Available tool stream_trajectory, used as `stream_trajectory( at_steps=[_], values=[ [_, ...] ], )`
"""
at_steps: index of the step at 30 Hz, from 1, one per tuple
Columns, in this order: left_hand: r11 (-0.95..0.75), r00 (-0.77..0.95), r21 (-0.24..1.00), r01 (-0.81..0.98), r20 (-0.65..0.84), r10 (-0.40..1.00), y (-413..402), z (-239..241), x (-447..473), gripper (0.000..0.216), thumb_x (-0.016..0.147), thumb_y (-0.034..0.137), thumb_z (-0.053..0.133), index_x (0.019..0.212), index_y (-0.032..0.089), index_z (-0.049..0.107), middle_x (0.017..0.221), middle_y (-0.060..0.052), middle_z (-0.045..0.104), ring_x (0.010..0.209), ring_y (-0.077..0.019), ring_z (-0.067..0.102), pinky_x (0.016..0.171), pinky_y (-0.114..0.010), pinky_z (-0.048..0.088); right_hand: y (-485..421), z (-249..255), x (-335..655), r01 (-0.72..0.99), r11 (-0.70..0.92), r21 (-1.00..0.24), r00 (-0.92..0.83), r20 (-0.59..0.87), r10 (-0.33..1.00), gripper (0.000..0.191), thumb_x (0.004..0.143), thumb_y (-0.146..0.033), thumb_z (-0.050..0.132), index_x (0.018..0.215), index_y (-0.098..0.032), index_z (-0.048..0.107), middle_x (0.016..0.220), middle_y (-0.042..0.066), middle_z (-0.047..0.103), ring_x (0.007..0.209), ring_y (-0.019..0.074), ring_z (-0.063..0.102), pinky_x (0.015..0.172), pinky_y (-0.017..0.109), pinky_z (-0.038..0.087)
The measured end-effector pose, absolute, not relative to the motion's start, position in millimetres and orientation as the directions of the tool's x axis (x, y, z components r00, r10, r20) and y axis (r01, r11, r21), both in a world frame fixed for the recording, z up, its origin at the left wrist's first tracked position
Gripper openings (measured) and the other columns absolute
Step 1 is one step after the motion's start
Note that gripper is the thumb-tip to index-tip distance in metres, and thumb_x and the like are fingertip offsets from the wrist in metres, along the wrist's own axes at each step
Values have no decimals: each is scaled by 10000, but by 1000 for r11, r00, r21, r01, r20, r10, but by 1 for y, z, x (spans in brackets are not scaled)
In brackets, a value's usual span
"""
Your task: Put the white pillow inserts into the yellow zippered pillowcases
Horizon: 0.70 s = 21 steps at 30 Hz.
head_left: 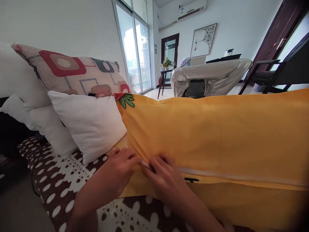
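A long yellow cushion cover (212, 129) with a white zipper (231, 176) along its near edge lies across a brown-and-white spotted sheet (60, 183). My left hand (118, 170) grips the cover's left end beside the zipper's start, fingers curled on the fabric. My right hand (161, 177) pinches the zipper at its left end, fingers closed. The two hands nearly touch.
White pillows (89, 124) and a patterned pillow (72, 72) are stacked at the left. Beyond the cushion are a covered desk (212, 72) with a laptop, a dark chair (277, 72), a small plant table (166, 72) and glass doors (135, 45).
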<state>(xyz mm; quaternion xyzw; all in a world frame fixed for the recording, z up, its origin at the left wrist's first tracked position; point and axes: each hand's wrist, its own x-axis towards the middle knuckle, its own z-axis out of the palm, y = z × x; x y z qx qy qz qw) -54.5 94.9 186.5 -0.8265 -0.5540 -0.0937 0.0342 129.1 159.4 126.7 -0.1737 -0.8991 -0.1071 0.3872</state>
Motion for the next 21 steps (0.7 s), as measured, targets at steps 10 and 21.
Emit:
stream_trajectory(
  at_steps=[10,21],
  values=[
    [-297,299,-35,954,155,942,114,177,-36,290,852,28,365,966,198,571,1064,-66,534,992,-229,479,838,-405,363,160,125,131,419,906,54,-643,723,254,242,809,3,418,792,-175,581,758,30,510,728,161,431,787,317,314],
    [-555,553,291,779,99,827,105,191,-64,219,958,190,338,815,184,503,1064,-6,551,970,-140,464,878,-262,342,153,133,135,451,892,-11,-646,686,335,157,944,-206,447,819,-179,539,765,11,564,715,148,467,775,305,332]
  ],
)
